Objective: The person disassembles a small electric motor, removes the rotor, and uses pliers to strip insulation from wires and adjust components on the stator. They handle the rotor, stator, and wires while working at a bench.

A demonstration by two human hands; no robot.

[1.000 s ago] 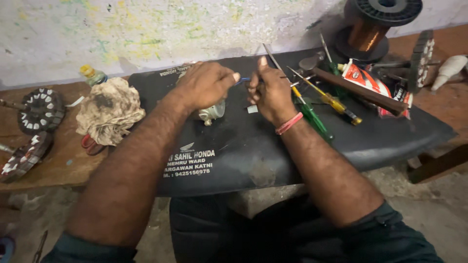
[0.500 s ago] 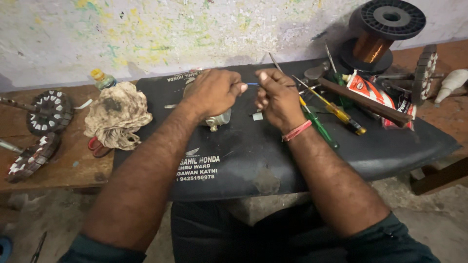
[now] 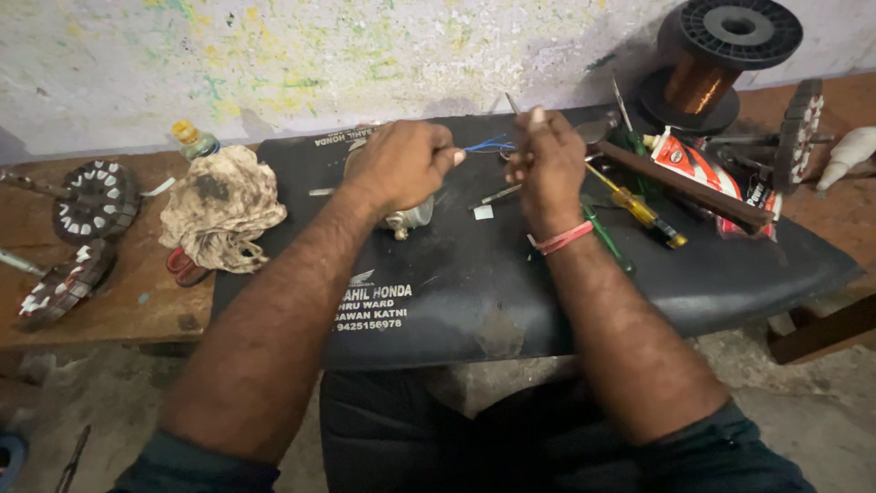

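Remaining pinched between hands: blue wire

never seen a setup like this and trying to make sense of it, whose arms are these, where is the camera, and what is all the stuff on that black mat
The picture comes from a camera worn on a person's head, looking down at their own bare arms. The left hand and the right hand pinch thin blue wires between them, above a black mat laid across a wooden bench. A small metal part sits under the left hand. On the mat's right side lie screwdrivers and a red and white tube. Behind stands a spool of copper wire. To the left lie a dirty rag and round toothed motor cores.
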